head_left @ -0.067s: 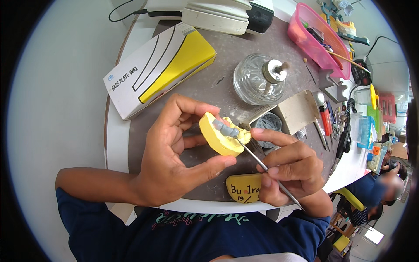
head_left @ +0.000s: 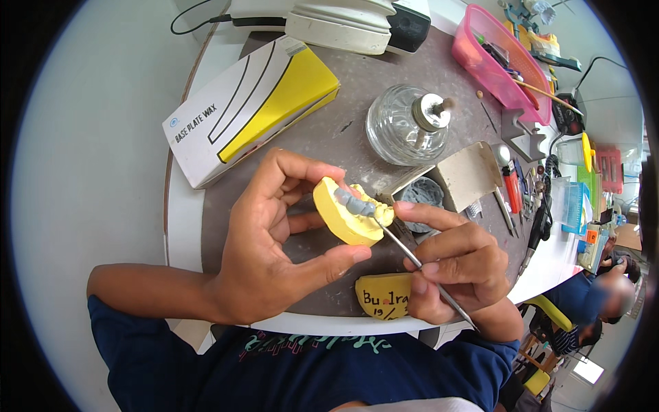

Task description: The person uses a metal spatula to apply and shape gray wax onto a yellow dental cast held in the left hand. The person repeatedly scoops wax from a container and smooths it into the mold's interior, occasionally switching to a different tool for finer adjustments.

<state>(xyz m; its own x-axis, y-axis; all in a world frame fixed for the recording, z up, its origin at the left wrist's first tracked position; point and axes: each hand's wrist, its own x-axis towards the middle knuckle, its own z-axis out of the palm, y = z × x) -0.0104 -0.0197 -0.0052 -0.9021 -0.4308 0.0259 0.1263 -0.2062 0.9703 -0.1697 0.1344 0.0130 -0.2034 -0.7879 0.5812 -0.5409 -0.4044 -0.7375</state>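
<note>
My left hand (head_left: 274,240) grips a yellow plaster dental model (head_left: 338,223) between thumb and fingers, raised above the table. Grey wax teeth (head_left: 355,203) sit along the model's ridge. In my right hand (head_left: 467,264) is a thin metal wax carver (head_left: 398,243), held like a pen, its tip at the right end of the grey wax. My right index fingertip rests at the model's right edge. A second yellow plaster piece (head_left: 374,296) with handwriting lies below, partly hidden by my right hand. Behind the model stands an open tin of grey wax (head_left: 422,196).
A glass spirit burner (head_left: 405,130) stands beyond the model, beside an open cardboard box (head_left: 470,177). A white and yellow box (head_left: 250,110) lies at left. A pink basket (head_left: 498,75), a red lighter (head_left: 512,189) and several tools are at right. Another person (head_left: 583,302) sits far right.
</note>
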